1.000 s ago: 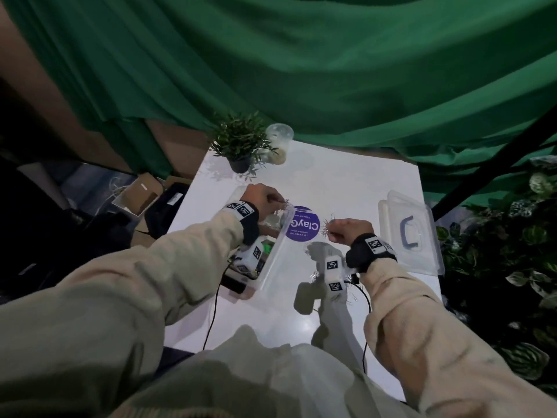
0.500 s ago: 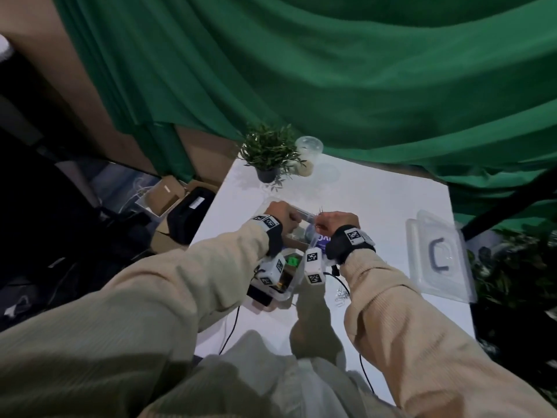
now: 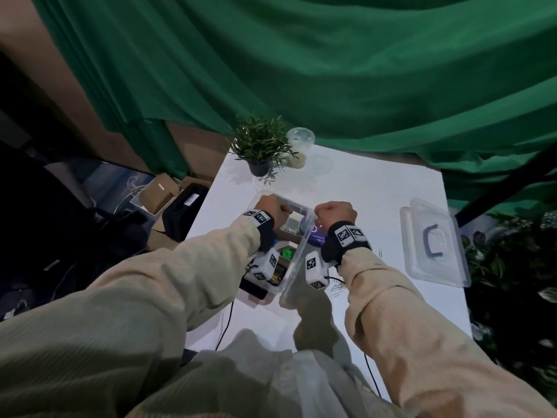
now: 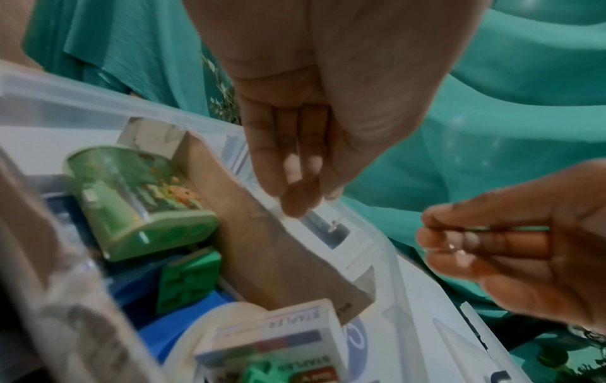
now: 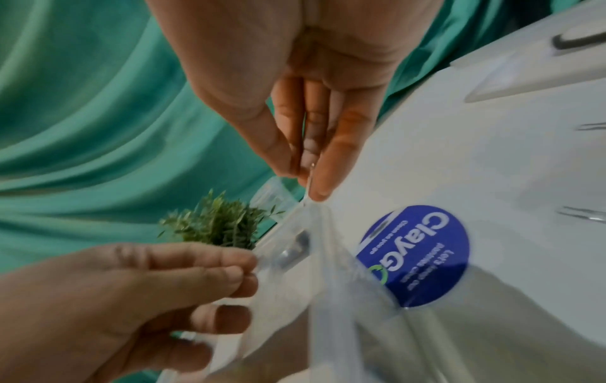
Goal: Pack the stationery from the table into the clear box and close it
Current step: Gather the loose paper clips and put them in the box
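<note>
hands at box (image 3: 297, 257), packing step. left hand (image 3: 272, 210) curled over the far rim; in its wrist view the fingertips (image 4: 295, 204) pinch something thin and clear, cannot tell what. right hand (image 3: 334, 213) closed in a pinch on small metal clips (image 5: 310, 178), poised just above the box's right rim. box already holds a staples pack (image 4: 279, 344), a green item (image 4: 141, 202) and brown card (image 4: 262, 233). judgement: clips about to be dropped in; next move calls for opening the pinch over the inside, not the rim. more clips (image 3: 337, 289) lie loose on the tabletop (image 3: 376, 191); lid (image 3: 434, 242) well apart at right, not yet fitted. blue sticker (image 5: 415, 256) beside box. plant (image 3: 260, 146), cup (image 3: 300, 146) at far edge; green drape (image 3: 331, 70) behind.
</note>
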`<state>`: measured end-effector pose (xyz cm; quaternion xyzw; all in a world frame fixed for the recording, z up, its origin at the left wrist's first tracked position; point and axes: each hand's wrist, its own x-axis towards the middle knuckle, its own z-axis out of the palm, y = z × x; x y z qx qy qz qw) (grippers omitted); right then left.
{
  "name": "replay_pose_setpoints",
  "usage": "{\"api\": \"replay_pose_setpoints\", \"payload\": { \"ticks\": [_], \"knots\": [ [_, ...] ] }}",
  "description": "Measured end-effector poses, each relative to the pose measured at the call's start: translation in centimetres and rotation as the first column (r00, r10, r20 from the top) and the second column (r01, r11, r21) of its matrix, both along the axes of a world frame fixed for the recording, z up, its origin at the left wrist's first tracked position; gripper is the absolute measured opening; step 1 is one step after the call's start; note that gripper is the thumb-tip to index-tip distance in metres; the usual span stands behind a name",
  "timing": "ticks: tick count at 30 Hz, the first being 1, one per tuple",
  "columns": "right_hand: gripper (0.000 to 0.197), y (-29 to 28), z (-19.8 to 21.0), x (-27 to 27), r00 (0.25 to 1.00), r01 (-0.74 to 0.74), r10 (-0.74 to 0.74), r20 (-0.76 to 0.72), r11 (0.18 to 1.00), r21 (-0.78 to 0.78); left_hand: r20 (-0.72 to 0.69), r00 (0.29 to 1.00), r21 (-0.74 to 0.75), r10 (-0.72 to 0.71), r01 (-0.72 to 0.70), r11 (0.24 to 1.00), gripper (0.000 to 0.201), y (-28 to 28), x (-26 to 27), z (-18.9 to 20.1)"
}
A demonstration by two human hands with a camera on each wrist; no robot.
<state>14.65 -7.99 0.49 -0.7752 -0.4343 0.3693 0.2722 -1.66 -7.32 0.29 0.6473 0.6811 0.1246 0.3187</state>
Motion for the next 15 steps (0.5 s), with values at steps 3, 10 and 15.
{"api": "replay_pose_setpoints", "payload": {
  "ticks": [3, 10, 15],
  "knots": [
    [0.019, -1.1, -1.2, 3.6, 0.989, 0.136, -0.136, -0.058, 0.991, -0.001, -0.022, 0.999, 0.048, -0.042, 0.043, 0.998, 0.024, 0.0, 1.5, 0.4],
    [0.021, -5.7, -4.6, 12.3, 0.722, 0.447, -0.506, -0.472, 0.862, -0.239, 0.12, 0.947, 0.045, -0.297, 0.294, 0.955, 0.02, -1.8, 11.0, 0.6],
    [0.02, -8.2, -8.1, 16.2, 0.85, 0.45, -0.495, -0.178, 0.86, -0.24, -0.027, 0.877, -0.114, -0.479, 0.473, 0.873, 0.027, -3.3, 16.6, -4.6]
  ]
}}
